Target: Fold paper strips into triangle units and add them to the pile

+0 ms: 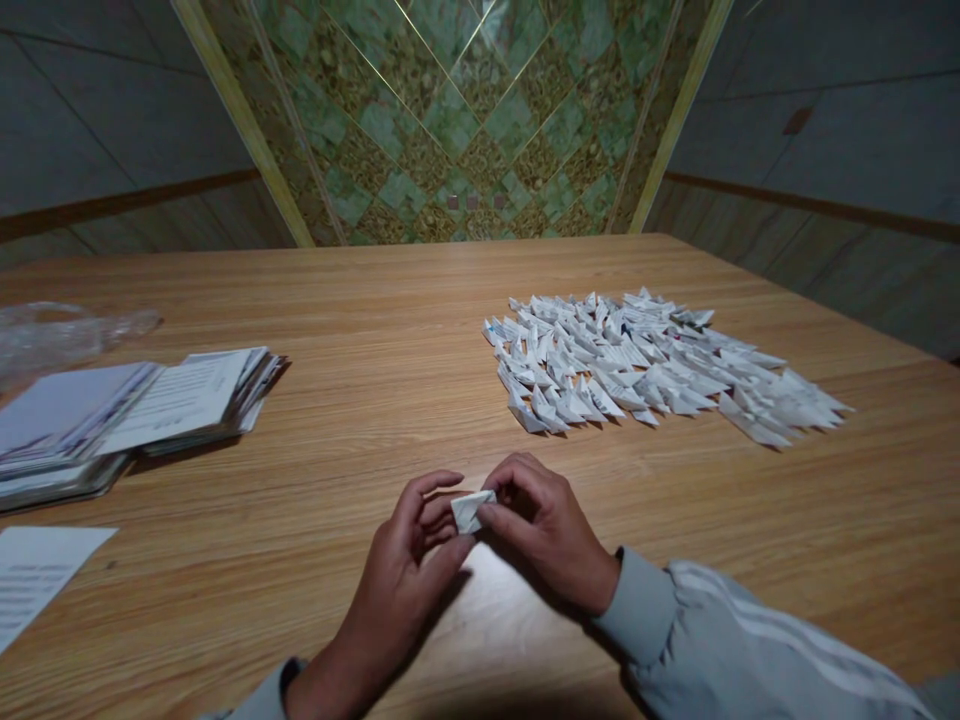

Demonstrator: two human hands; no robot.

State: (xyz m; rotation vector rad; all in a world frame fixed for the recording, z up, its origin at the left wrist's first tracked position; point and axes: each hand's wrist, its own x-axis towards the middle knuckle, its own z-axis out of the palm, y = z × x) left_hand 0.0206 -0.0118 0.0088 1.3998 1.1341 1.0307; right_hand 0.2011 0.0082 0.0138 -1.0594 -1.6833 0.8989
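A small piece of folded white paper is held just above the table, between my two hands. My right hand pinches its right side between thumb and fingers. On the other side, my left hand grips the lower left edge, with the thumb below and the fingers curled behind; its index finger is raised. Beyond my hands, many folded white paper boats stand crowded together on the right of the table. Some carry printed text.
The wooden table reaches to a green tiled wall. At left lie stacks of printed paper and purplish sheets. Clear plastic wrap rests behind them. A single printed sheet lies at the near left.
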